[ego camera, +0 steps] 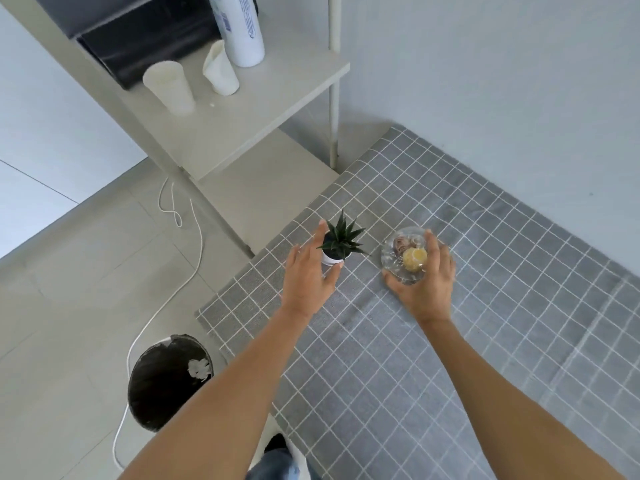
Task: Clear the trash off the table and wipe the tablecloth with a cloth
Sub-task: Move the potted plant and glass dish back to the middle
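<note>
A grey tablecloth [485, 306] with a white grid covers the table. A small spiky green plant in a white pot [337, 242] stands near the cloth's left edge. My left hand [310, 275] is spread around the pot's left side, thumb near its base, fingers straight. To the right sits a clear glass dish [398, 251] holding a yellow round piece and brownish bits. My right hand [427, 280] curls round the dish's near and right rim. A black-lined trash bin [166, 382] with a white crumpled scrap inside stands on the floor, left of the table.
A beige shelf unit [263, 109] stands beyond the table's left corner, carrying two white cups [169, 86], a white bottle [242, 29] and a black box. A white cable [194, 237] trails across the tiled floor. A pale wall borders the table's far side.
</note>
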